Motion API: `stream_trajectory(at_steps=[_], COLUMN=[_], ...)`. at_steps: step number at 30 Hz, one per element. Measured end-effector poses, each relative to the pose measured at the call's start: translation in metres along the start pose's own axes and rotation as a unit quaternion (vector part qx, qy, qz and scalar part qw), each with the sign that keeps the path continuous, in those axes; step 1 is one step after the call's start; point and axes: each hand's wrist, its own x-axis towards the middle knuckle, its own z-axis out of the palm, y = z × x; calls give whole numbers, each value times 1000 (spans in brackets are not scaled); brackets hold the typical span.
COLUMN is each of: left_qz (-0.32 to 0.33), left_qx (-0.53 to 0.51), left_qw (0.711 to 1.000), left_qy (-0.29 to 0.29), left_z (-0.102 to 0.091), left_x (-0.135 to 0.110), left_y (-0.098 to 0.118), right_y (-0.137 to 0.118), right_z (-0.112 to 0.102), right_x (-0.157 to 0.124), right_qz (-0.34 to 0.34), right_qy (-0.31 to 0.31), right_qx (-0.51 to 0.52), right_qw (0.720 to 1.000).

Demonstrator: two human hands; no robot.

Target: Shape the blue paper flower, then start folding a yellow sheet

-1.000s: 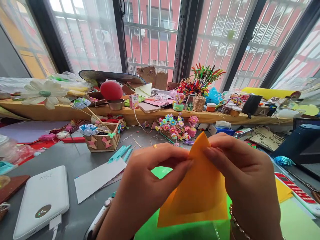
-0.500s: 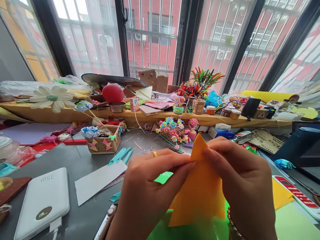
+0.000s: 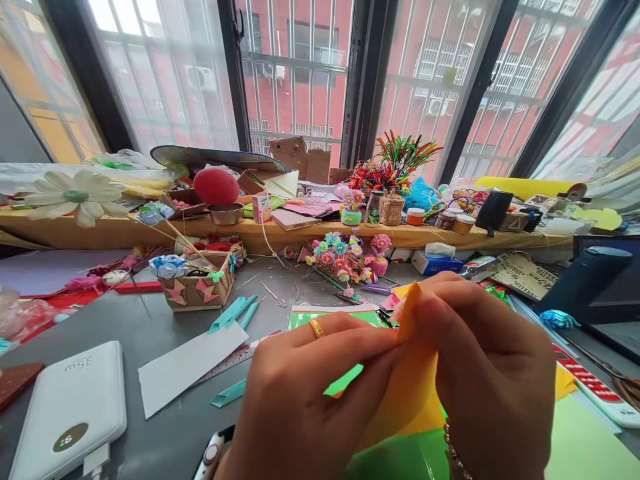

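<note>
An orange sheet of paper (image 3: 407, 400) is held up between my two hands, with a folded, pointed corner at its top. My left hand (image 3: 320, 393), wearing a gold ring, pinches the paper's left edge just below that point. On the other side, the thumb and fingers of my right hand (image 3: 487, 367) press the paper near its tip. Parts of the sheet are hidden behind both hands. Under it lies a bright green sheet (image 3: 400, 460) on the grey table.
Left of my hands lie a white power bank (image 3: 70, 407), a white paper strip (image 3: 190, 373) and folded teal paper pieces (image 3: 233, 313). A cardboard box (image 3: 197, 290) and crocheted flowers (image 3: 343, 257) stand further back. A red-and-white device (image 3: 590, 383) sits at right, beside pale green paper (image 3: 590, 440).
The orange paper has turned more edge-on, and its tip has moved slightly right and down. My fingers have come closer together near the tip. The view has shifted a little.
</note>
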Motion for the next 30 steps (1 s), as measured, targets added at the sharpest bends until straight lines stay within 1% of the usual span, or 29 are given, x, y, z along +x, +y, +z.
stream_trajectory(at_steps=[8,11,16,19,21,23,25,26,28,29,30], left_qz=[9,-9,-36,-32,-29,-42,-71,-88,-127,-147,-165], left_qx=[-23,-27,-35,-38,-38,-33,-30,-33,-48,-59,-70], left_qw=[1000,1000,999,999,999,999,996,993,983,977,972], left_qy=[-13,-6,-16,-17,-18,-2,42,73,127,145,154], left_z=[2,4,5,4,3,2,0,-1,-4,-5,-6], left_x=[-1,1,1,1,2,3,5,6,8,9,10], left_y=[-1,0,3,4,3,0,-3,-4,-6,-7,-7], right_y=[-6,-7,-9,-8,-8,-7,-5,-3,1,3,5], right_z=[-2,-1,-1,0,0,-2,-6,-9,-14,-17,-19], right_x=[-3,-3,-5,-7,-7,-5,-1,2,9,12,15], right_qz=[8,19,17,7,-14,-29,-14,6,56,84,103], right_qy=[-24,-13,2,5,20,29,1,-33,-137,-193,-235], right_qx=[5,8,3,-18,-38,-73,-111,-127,-140,-160,-183], right_qw=[1000,1000,1000,1000,999,996,994,991,979,965,949])
